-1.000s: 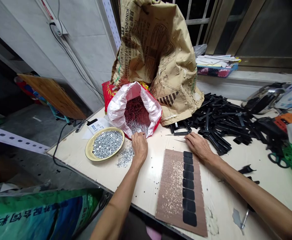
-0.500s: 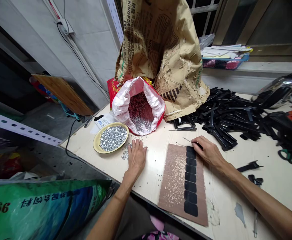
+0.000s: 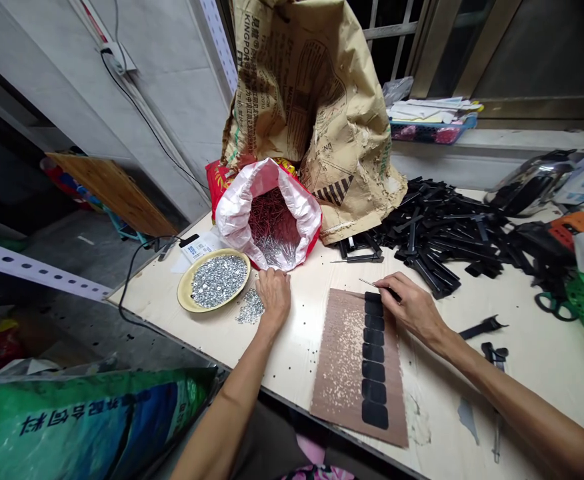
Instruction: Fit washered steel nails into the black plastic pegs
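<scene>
My left hand [image 3: 275, 297] rests on the tabletop at the lower lip of the pink-lined bag [image 3: 227, 208], its fingers curled and their tips hidden. Beside it lies a small spill of metal washers [image 3: 250, 307], and left of that a yellow dish [image 3: 185, 291] heaped with more washers [image 3: 219, 279]. My right hand [image 3: 409, 307] is closed on a thin metal rod [image 3: 369, 285] with a dark end between the fingers. Under its fingertips is the top of a row of black rounded pads [image 3: 373, 353] on a brown board [image 3: 339, 383]. Long reddish and silver pins [image 3: 275, 223] fill the bag.
A large brown paper sack [image 3: 342, 127] stands behind the bag. Black plastic parts [image 3: 437, 233] are piled at the back right, with green-handled scissors [image 3: 556, 307] nearer the right edge. A kettle [image 3: 529, 183] stands behind. A green sack [image 3: 82, 427] is below the table, left.
My left hand has moved from beside the washers up to the bag's lip, and its fingers have curled in. My right hand keeps its place by the pads. The whole view has shifted slightly.
</scene>
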A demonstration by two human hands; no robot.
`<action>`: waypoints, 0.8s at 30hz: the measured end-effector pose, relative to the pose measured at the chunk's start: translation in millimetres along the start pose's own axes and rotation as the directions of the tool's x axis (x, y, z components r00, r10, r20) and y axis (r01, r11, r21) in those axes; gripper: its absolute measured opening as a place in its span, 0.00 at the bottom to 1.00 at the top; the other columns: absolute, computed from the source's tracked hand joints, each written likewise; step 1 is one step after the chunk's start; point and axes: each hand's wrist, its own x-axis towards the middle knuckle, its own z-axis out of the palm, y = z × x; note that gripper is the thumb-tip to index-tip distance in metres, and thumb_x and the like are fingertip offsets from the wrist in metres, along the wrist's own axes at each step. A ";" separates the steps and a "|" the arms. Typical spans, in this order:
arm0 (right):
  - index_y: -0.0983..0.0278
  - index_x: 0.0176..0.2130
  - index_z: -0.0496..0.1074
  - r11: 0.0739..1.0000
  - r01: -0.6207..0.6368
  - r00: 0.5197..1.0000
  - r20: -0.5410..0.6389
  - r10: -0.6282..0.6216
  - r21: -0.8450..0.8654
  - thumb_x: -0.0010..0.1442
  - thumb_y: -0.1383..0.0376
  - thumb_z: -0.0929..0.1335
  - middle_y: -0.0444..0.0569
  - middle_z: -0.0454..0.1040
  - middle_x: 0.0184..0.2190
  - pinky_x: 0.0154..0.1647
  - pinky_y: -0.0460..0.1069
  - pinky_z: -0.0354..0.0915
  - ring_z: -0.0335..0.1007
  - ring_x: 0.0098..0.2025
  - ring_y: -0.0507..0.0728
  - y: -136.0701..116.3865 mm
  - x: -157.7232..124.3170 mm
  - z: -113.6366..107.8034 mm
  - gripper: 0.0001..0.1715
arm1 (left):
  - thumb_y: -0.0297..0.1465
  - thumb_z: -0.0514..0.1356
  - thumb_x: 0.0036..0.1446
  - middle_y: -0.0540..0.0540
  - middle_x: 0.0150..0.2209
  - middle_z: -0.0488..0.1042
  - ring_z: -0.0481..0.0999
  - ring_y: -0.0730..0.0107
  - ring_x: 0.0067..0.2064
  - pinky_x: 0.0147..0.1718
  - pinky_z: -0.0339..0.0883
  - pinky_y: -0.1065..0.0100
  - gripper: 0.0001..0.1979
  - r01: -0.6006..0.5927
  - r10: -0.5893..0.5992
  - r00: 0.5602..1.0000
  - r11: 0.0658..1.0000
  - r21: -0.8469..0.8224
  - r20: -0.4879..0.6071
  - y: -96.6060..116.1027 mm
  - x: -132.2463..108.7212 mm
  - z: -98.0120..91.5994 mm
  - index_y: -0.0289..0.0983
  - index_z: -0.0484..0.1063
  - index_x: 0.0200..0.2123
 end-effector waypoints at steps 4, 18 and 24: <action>0.62 0.42 0.71 0.995 -0.008 1.000 -0.019 0.010 0.097 0.64 0.64 0.61 0.49 0.71 0.38 0.42 0.50 0.67 0.70 0.40 0.55 -19.0 0.6 -4.7 0.11 | 0.30 0.52 0.57 0.35 0.37 0.72 0.67 0.51 0.44 0.43 0.60 0.54 0.10 0.046 -0.044 0.999 0.985 -0.164 0.016 3.5 -3.5 -5.4 0.34 0.72 0.31; 0.59 0.47 0.72 0.997 0.045 0.999 -0.021 -0.046 -0.062 0.64 0.68 0.62 0.46 0.73 0.39 0.36 0.46 0.63 0.68 0.41 0.53 -67.1 6.2 0.9 0.14 | 0.27 0.73 0.34 0.49 0.27 0.74 0.72 0.78 0.27 0.31 0.70 0.74 0.18 0.633 0.142 0.756 -0.406 -0.659 0.639 72.8 -38.6 -63.7 0.30 0.73 0.31; 0.59 0.45 0.73 0.976 0.053 0.998 -0.009 -0.056 -0.213 0.65 0.66 0.62 0.45 0.73 0.38 0.32 0.47 0.59 0.67 0.41 0.53 -68.1 0.4 -6.1 0.13 | 0.27 0.73 0.35 0.50 0.25 0.74 0.72 0.80 0.26 0.30 0.71 0.76 0.17 0.618 0.139 0.766 -0.427 -0.660 0.627 83.1 -43.3 -61.1 0.30 0.74 0.31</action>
